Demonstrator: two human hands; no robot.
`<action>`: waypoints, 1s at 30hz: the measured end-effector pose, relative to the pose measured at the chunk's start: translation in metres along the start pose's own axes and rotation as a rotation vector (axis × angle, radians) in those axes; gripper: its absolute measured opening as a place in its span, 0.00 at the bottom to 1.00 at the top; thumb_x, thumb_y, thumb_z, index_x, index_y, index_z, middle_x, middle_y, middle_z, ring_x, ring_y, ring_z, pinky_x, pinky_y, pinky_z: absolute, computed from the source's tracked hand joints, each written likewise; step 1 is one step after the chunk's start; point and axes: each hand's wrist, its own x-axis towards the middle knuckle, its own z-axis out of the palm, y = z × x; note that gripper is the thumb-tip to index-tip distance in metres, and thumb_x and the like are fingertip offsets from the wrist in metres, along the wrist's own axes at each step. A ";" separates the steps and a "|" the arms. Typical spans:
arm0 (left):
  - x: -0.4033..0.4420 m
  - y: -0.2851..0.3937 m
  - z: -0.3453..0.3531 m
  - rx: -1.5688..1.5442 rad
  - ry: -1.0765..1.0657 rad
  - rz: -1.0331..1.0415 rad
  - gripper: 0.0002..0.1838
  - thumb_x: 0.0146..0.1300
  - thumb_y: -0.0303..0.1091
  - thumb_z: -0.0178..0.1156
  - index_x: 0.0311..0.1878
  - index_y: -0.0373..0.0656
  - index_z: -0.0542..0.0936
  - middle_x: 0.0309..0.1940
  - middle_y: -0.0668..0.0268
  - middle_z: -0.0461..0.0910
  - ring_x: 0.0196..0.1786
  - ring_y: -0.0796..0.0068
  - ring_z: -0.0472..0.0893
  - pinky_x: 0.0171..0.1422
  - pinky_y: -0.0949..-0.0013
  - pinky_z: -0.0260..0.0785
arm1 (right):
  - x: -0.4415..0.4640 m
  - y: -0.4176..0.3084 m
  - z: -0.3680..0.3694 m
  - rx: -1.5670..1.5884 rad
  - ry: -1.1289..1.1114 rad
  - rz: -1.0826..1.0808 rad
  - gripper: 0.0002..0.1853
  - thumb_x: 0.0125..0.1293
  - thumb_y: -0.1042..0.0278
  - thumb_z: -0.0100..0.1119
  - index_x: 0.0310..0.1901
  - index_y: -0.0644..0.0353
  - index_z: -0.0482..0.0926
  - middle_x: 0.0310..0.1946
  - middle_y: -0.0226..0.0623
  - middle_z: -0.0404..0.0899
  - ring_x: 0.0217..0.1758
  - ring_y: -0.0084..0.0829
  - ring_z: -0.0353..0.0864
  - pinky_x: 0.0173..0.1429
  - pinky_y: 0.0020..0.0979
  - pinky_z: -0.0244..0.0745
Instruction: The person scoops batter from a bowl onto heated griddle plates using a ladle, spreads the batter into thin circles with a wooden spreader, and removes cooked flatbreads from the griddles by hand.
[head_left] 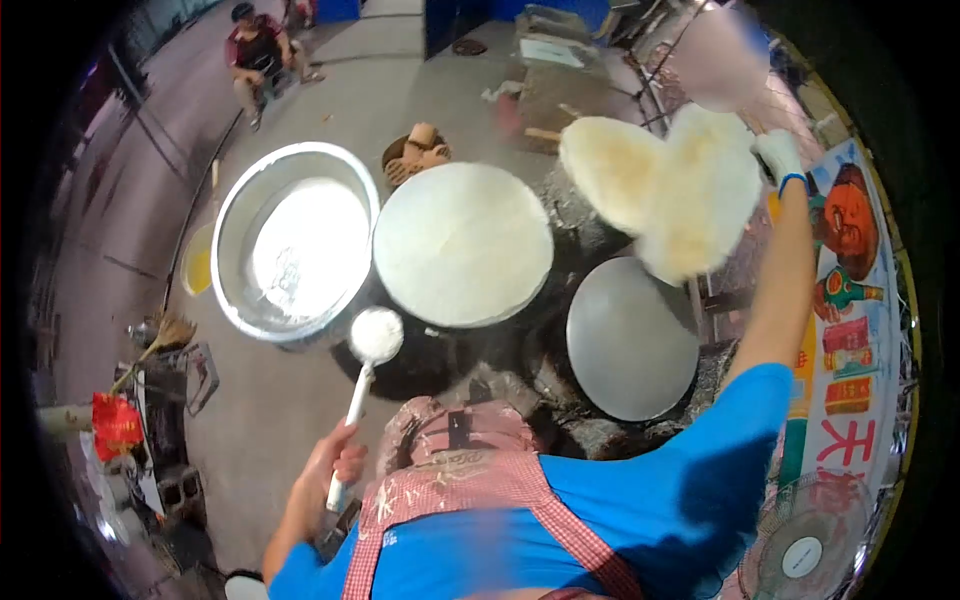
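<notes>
My left hand (342, 458) is wrapped round the white handle of a ladle (377, 335) whose bowl is coated with pale batter. The ladle hangs between a large metal pot (228, 285) of white batter and a round griddle. On that griddle lies a wide, pale pancake (463, 245) that covers nearly its whole top. My right hand (778, 155), in a white glove, reaches far out to the right and is closed at the edge of a thin, folded pancake (700, 190) with light brown patches. Below that pancake sits a second, bare grey griddle (633, 338).
A seated person (262, 55) is at the far left. Behind the griddles stands a brown holder (415, 155). A fan (800, 555) and a printed banner (850, 330) border the right side. A yellow-filled container (198, 260) is left of the pot.
</notes>
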 end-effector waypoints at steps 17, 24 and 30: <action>0.013 -0.033 0.049 -0.520 -0.083 0.161 0.16 0.67 0.44 0.47 0.57 0.60 0.71 0.14 0.72 0.57 0.12 0.84 0.55 0.11 0.80 0.50 | 0.076 0.159 0.440 1.006 0.306 0.772 0.19 0.49 0.63 0.60 0.37 0.73 0.77 0.32 0.44 0.79 0.30 0.39 0.80 0.28 0.39 0.74; 0.014 -0.005 0.041 -0.597 -0.141 0.178 0.13 0.69 0.43 0.43 0.41 0.45 0.71 0.13 0.74 0.56 0.11 0.85 0.56 0.09 0.79 0.49 | 0.016 0.112 0.339 0.299 0.409 0.287 0.36 0.50 0.37 0.59 0.46 0.68 0.76 0.43 0.51 0.79 0.43 0.49 0.79 0.46 0.41 0.73; 0.000 0.108 -0.013 -0.386 -0.051 0.318 0.13 0.70 0.41 0.40 0.30 0.46 0.62 0.11 0.75 0.55 0.10 0.86 0.55 0.07 0.82 0.47 | -0.082 -0.124 0.330 0.798 -0.317 -0.081 0.27 0.58 0.55 0.58 0.52 0.69 0.72 0.39 0.45 0.81 0.33 0.37 0.80 0.38 0.34 0.73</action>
